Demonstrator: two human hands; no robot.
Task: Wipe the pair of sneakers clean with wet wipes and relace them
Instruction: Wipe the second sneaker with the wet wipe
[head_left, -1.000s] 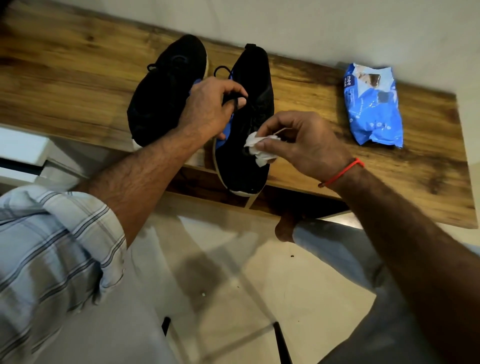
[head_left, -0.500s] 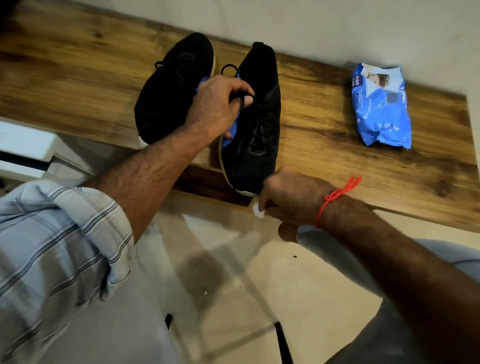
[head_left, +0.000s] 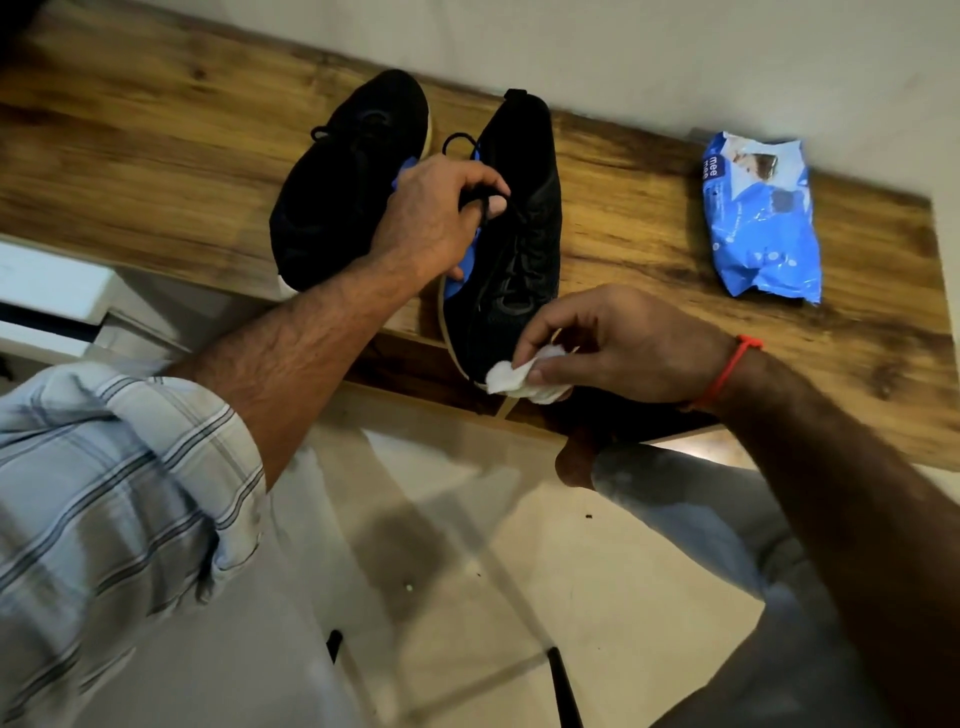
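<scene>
Two black sneakers lie side by side on a wooden shelf (head_left: 649, 228). The left sneaker (head_left: 337, 197) rests untouched. My left hand (head_left: 436, 218) grips the right sneaker (head_left: 524, 223) at its collar, fingers curled round the black lace and blue lining. My right hand (head_left: 618, 343) pinches a crumpled white wet wipe (head_left: 519, 374) against that sneaker's toe, at the shelf's front edge.
A blue pack of wet wipes (head_left: 758, 218) lies on the shelf to the right, near the wall. Below the shelf are a pale tiled floor (head_left: 467, 545) and my knee in light trousers (head_left: 691, 499). A white unit (head_left: 47, 291) stands at the left.
My right hand dropped with the wipe from the sneaker's mid-upper down below the toe, then came back up to the toe. My left hand kept its grip.
</scene>
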